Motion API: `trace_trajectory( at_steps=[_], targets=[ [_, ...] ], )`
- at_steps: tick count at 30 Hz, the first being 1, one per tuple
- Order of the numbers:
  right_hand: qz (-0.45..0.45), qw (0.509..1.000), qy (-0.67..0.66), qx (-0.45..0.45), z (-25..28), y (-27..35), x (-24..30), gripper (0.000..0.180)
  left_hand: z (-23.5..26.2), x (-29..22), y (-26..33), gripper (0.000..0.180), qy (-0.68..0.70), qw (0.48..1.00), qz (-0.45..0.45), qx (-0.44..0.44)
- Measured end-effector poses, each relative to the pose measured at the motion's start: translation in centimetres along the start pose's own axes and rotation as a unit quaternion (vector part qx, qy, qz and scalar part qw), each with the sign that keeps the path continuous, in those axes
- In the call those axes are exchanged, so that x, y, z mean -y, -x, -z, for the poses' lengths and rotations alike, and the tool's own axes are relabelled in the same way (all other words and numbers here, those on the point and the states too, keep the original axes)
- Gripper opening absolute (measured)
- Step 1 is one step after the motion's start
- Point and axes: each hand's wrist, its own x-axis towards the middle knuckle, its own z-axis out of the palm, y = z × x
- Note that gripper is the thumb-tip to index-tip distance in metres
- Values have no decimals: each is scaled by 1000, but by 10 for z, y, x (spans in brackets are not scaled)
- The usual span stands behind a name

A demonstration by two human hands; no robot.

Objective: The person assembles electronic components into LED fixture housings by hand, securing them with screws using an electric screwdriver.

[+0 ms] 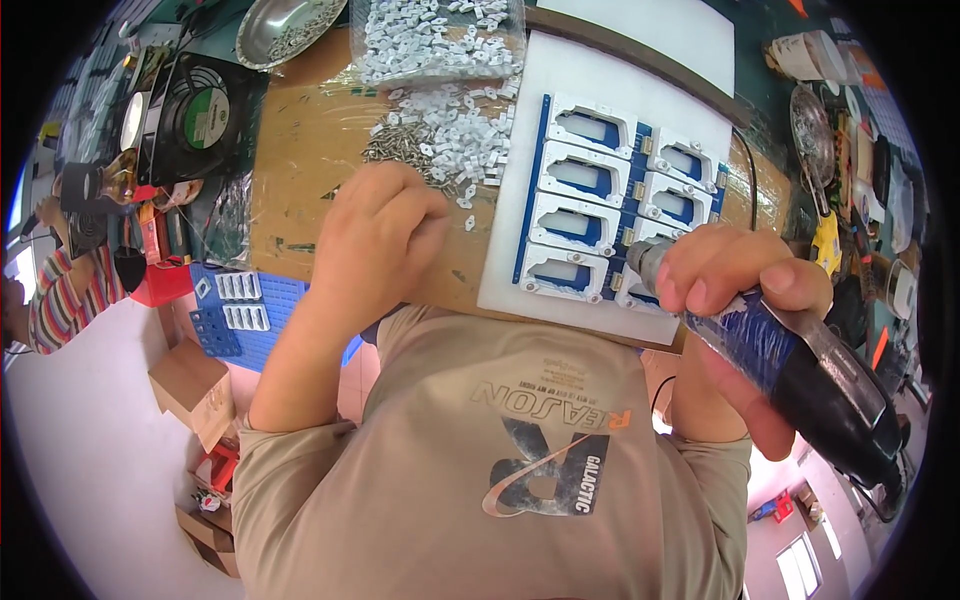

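My right hand (745, 275) is wrapped round a black electric screwdriver (835, 400) with blue tape on its body. The tool's metal nose (650, 262) is over the lower right part of a blue panel (632, 190) carrying two columns of white plastic frames (573, 226). Its tip is hidden against the frames. My left hand (385, 235) is closed, fingers curled in, just on the near side of a pile of small screws (398, 140). What it holds, if anything, is hidden. Beside the screws lies a heap of small white plastic clips (470, 130).
A white board (505, 255) lies under the panel, with a dark bar (640, 55) beyond it. A clear bag of clips (440, 40) and a metal bowl (285, 35) stand at the back. A black fan (200, 120) is at left. Another person (70, 300) is at far left.
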Motion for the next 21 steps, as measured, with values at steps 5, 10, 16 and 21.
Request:
trace_trajectory(
  at_steps=[5, 10, 16, 21],
  targets=[
    [-6, 1000, -8, -11, 1, 2, 2, 109, -3, -11, 0, 12, 58, 998, -4, 22],
    [-19, 1000, 2, 3, 4, 1, 4, 110, -7, -12, 2, 11, 57, 998, 3, 23],
    [-14, 1000, -7, 1, 2, 0, 4, 110, -9, -17, 1, 11, 30, 999, 33, 24],
    [-4, 1000, -5, -2, 1, 0, 4, 110, -22, -24, 7, 13, -13, 999, 46, -10]
  ],
)
